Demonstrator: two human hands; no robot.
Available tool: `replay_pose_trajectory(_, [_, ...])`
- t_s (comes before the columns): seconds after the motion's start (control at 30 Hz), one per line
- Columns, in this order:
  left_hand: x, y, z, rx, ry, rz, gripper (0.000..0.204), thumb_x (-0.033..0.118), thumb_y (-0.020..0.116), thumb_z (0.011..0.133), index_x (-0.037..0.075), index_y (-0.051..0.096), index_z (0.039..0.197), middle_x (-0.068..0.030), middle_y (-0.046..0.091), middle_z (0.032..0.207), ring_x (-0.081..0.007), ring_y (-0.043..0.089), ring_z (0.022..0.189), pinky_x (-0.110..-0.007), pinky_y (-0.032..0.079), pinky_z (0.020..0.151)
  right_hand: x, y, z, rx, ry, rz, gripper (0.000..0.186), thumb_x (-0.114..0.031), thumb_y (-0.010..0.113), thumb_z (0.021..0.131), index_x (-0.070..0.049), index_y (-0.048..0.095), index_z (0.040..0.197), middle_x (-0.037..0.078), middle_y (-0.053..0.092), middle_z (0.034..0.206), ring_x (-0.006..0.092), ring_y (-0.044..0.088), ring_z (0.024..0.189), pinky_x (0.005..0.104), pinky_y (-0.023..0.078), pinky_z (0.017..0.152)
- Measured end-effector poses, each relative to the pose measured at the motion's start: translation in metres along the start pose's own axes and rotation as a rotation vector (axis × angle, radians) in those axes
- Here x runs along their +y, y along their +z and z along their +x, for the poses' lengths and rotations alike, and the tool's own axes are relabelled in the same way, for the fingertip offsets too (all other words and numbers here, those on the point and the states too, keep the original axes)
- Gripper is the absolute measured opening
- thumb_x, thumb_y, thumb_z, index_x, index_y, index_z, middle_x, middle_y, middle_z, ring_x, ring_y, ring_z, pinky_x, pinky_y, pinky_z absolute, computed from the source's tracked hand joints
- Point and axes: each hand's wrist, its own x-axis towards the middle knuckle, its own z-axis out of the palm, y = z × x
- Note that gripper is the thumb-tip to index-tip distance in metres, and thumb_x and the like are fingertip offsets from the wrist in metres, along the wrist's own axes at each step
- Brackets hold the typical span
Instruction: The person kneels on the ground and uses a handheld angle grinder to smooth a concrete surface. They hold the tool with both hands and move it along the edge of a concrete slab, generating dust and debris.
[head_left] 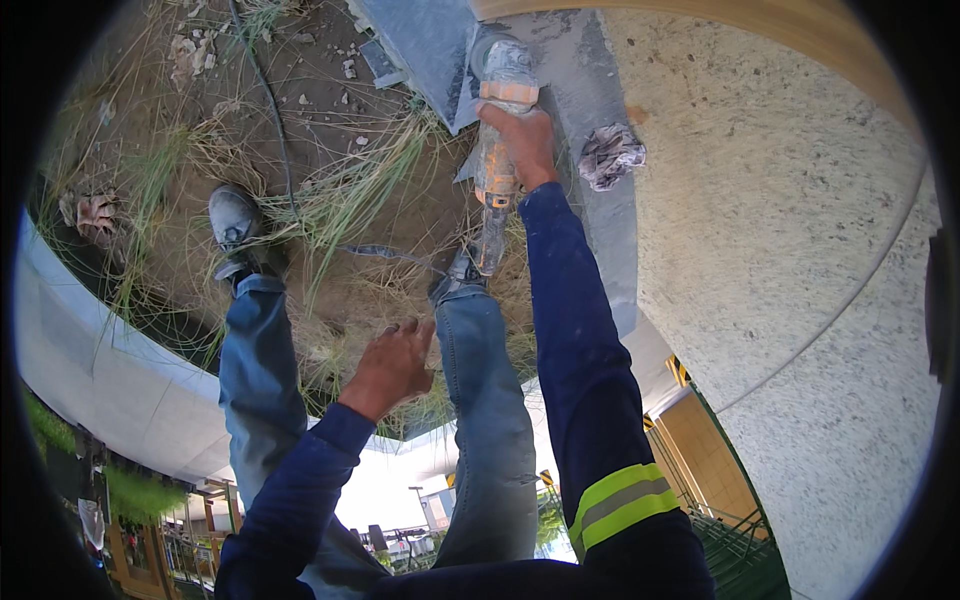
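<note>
My right hand (522, 138) is wrapped round the body of a dusty orange-and-grey angle grinder (497, 170). The head of the grinder, with its round disc (492, 55), lies at the edge of a grey stone slab (425, 45); whether the disc touches the stone I cannot tell. Its rear end points down toward my right shoe (465, 268). My left hand (392, 368) hangs beside my right knee, fingers loosely bent and apart, holding nothing.
Right of the grinder a crumpled cloth (612, 157) lies on a grey stone strip (610, 240). Beyond it spreads a speckled pale surface (760, 190) crossed by a thin cable (830, 320). Dry grass (350, 190), rubble and a dark cord (270, 95) lie on the soil around my feet.
</note>
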Motion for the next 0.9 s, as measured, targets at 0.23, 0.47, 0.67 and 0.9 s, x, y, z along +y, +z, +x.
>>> replay_pose_trajectory(0.23, [-0.001, -0.001, -0.002, 0.023, 0.017, -0.013, 0.083, 0.029, 0.075, 0.086, 0.006, 0.039, 0.158, -0.0258, 0.045, 0.161, -0.0442, 0.053, 0.14, -0.049, 0.047, 0.117, -0.013, 0.006, 0.005, 0.008, -0.013, 0.1, 0.045, -0.027, 0.086, 0.077, 0.003, 0.079, 0.109, 0.014, 0.078, 0.103, 0.0229, 0.075, 0.088, 0.0365, 0.056, 0.078])
replay_pose_trajectory(0.47, [-0.003, -0.002, -0.001, 0.026, -0.021, 0.024, 0.079, 0.033, 0.074, 0.089, 0.007, 0.041, 0.156, -0.0247, 0.046, 0.16, -0.0434, 0.054, 0.14, -0.049, 0.047, 0.117, -0.003, 0.01, -0.003, -0.019, -0.008, -0.069, 0.041, -0.022, 0.086, 0.082, 0.001, 0.077, 0.115, 0.009, 0.076, 0.104, 0.0188, 0.071, 0.087, 0.036, 0.057, 0.077])
replay_pose_trajectory(0.67, [-0.007, 0.001, 0.006, 0.211, 0.019, -0.102, 0.072, 0.028, 0.078, 0.088, 0.005, 0.047, 0.149, -0.0228, 0.055, 0.149, -0.0399, 0.061, 0.131, -0.048, 0.053, 0.109, -0.004, -0.005, 0.011, 0.025, 0.007, 0.084, 0.043, -0.021, 0.085, 0.083, 0.002, 0.075, 0.118, 0.009, 0.076, 0.108, 0.0177, 0.07, 0.091, 0.0354, 0.056, 0.081])
replay_pose_trajectory(0.9, [0.024, -0.045, 0.088, 0.745, 0.15, -0.786, 0.079, 0.022, 0.09, 0.081, 0.0, 0.048, 0.143, -0.0223, 0.062, 0.135, -0.0315, 0.065, 0.124, -0.044, 0.056, 0.1, 0.004, -0.021, 0.003, -0.022, -0.04, 0.041, 0.045, -0.021, 0.086, 0.083, 0.003, 0.075, 0.119, 0.009, 0.075, 0.109, 0.0178, 0.071, 0.092, 0.0344, 0.056, 0.081])
